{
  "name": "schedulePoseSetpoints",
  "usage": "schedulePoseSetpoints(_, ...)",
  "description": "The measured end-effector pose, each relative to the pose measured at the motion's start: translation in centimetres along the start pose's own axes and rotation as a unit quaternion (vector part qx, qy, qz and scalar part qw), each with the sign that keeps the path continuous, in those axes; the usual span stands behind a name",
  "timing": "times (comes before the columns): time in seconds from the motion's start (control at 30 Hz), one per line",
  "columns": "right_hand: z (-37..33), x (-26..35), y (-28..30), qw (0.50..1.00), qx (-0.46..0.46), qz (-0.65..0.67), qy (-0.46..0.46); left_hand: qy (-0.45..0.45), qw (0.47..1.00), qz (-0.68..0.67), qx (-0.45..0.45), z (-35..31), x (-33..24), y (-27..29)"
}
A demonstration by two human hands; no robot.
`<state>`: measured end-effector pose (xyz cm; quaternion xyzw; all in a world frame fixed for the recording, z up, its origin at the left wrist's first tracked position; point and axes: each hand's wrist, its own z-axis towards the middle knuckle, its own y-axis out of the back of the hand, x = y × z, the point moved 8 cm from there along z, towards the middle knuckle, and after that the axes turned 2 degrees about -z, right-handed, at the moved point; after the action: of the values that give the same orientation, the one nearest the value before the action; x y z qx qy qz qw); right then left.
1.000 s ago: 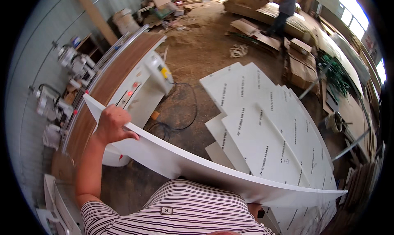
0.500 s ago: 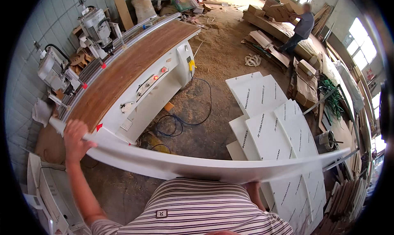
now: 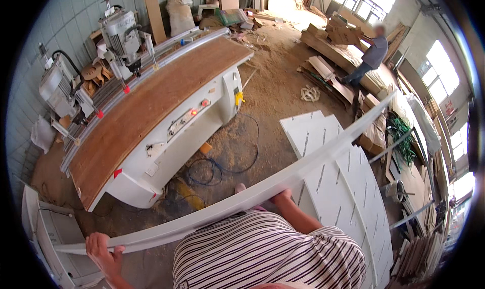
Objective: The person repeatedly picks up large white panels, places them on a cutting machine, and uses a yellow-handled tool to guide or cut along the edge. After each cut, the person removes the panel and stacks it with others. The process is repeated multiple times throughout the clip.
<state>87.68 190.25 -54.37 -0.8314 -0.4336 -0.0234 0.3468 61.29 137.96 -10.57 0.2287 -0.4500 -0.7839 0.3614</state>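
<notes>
A long white board stretches across in front of my body, slanting from the lower left up to the far right. My left hand is wrapped round it close to its left end. My right hand grips it from behind and below near its middle; part of those fingers is hidden by the board. Left of me stands a drilling machine with a brown wooden top and white body. Two motor heads sit over its far side. Below the board's right half lie overlapping white panels with dark markings.
A white cabinet-like unit stands at the lower left. Blue cable loops over the dusty floor. Another person handles cardboard boxes at the back right. A metal frame, green strapping and a bucket are at right.
The board has swung: its left end came down and back, away from the machine top, and its right end rose. Both hands moved with it, and my right hand shows more.
</notes>
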Motion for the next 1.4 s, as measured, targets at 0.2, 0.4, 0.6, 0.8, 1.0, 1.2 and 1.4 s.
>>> schedulePoseSetpoints(0.2, 8.3, -3.1, -13.1, 0.991, 0.073, -0.110, -0.030, 0.122, 0.990, 0.059, -0.029, -0.3, 1.1, -1.3)
schedulePoseSetpoints(0.4, 9.7, -5.7, -25.7, 0.973, 0.104, -0.171, -0.114, 0.213, 0.975, 0.053, -0.043, 2.7, 0.4, -3.4)
schedulePoseSetpoints(0.6, 9.6, -8.9, -34.5, 0.951, 0.133, -0.220, -0.172, 0.314, 0.947, 0.014, -0.066, 8.5, 6.5, -10.4)
schedulePoseSetpoints(0.8, 11.8, -14.2, -42.1, 0.919, 0.203, -0.228, -0.249, 0.369, 0.927, 0.001, -0.065, 17.0, 14.3, -19.2)
schedulePoseSetpoints(1.0, 12.4, -16.9, -47.0, 0.925, 0.186, -0.256, -0.209, 0.439, 0.895, 0.022, 0.077, 22.1, 22.0, -29.6)
schedulePoseSetpoints(1.2, 16.9, -19.1, -48.6, 0.943, 0.161, -0.209, -0.204, 0.399, 0.911, -0.015, 0.108, 26.2, 24.2, -37.1)
schedulePoseSetpoints(1.4, 18.6, -18.5, -50.2, 0.952, 0.055, -0.245, -0.174, 0.418, 0.880, -0.018, 0.224, 27.1, 27.9, -46.3)
